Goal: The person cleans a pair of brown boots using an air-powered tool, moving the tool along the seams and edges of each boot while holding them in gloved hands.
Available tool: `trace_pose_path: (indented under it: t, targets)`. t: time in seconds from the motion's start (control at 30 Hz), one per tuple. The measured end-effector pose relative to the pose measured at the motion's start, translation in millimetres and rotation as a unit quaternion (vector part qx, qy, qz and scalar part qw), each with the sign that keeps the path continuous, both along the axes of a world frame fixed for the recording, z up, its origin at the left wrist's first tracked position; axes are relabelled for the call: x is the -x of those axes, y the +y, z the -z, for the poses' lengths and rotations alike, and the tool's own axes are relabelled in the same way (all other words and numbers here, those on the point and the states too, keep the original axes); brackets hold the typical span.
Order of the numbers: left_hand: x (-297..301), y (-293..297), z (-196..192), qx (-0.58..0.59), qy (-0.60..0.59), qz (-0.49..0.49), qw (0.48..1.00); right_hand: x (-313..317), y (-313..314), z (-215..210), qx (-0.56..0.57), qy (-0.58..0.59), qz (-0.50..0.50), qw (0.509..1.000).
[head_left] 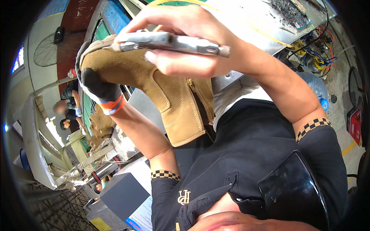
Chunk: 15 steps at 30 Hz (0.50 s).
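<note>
Tan suede boot (175,115), held before the torso: curved foot at left, stitched shaft slanting down to the right, opened by a metal-toothed zipper (191,85). The left hand (97,85), in a dark-coated knit glove with an orange cuff, has its grip clamped on the boot's foot. The bare right hand (192,23) closes around a polished, cylindrical metal tool (165,39) with knurled ends, beside a smooth bench (246,13).

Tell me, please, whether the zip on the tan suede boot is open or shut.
Open: the zip on the tan suede boot shows a dark gap below its brass-coloured pull.
</note>
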<state>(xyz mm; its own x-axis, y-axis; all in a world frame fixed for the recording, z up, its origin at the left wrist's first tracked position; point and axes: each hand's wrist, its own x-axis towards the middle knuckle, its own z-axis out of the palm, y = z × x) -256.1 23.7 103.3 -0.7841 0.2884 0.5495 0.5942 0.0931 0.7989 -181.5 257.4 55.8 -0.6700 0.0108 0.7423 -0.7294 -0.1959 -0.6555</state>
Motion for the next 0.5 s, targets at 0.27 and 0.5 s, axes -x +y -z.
trace_pose_path:
  t: [0.27, 0.5]
  targets:
    - [34.3, -38.6, 23.3, -0.09, -0.122, 0.091, 0.984, -43.0, 6.1, 52.0, -0.006, -0.239, -0.108, 0.965]
    - [-9.9, -9.3, 45.8, -0.125, -0.2, 0.205, 0.95, -69.1, 1.1, 92.4, 0.075, -0.254, -0.138, 0.954]
